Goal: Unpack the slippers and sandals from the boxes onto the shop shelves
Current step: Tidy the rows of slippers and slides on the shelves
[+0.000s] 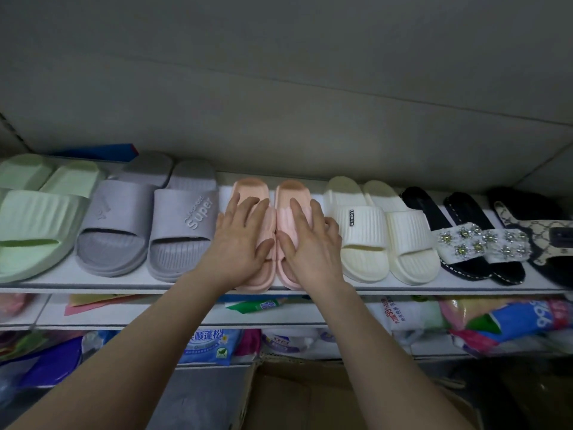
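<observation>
A pair of pink slippers stands side by side on the white top shelf (93, 282), toes toward me. My left hand (240, 240) lies flat with straight fingers on the left pink slipper (251, 189). On the right pink slipper (290, 190) my right hand (311, 243) rests the same way, fingers spread over the strap. Neither hand curls round anything. The hands cover most of both straps.
Left of the pink pair stand grey slippers (148, 218) and green slippers (34, 218). To the right are cream slippers (375, 234), black jewelled sandals (474, 243) and a patterned sandal (539, 234). Lower shelves hold packaged goods (502, 324). A cardboard box (310, 398) sits below.
</observation>
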Demonstrator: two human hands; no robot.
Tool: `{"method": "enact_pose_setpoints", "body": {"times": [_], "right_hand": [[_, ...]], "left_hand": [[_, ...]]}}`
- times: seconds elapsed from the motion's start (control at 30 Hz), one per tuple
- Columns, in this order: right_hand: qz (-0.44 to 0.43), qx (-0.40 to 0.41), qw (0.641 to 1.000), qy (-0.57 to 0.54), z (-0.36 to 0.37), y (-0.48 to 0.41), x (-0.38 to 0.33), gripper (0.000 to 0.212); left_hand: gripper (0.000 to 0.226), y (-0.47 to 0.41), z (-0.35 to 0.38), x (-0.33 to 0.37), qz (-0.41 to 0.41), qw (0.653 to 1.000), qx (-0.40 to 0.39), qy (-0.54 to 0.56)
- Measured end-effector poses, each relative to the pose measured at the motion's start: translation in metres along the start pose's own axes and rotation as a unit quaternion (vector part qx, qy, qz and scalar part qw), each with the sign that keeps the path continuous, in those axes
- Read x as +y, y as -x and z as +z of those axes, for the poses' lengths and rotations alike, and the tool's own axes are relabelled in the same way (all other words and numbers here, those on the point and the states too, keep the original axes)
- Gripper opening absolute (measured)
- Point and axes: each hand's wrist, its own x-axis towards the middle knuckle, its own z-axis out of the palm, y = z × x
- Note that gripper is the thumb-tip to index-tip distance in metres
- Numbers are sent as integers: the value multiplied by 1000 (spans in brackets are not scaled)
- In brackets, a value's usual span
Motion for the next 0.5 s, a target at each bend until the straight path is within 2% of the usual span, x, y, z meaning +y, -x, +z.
{"method": "enact_pose_setpoints", "body": {"times": [0.37, 0.5], "right_hand": [[-27, -16, 999, 3, -10, -7, 3, 63], [-53, 52, 995, -63, -34, 7, 41, 59]], "left_hand": [[73, -9, 2, 0, -18, 999, -5, -26], [63, -7, 0, 27, -5, 997, 63, -33]]}}
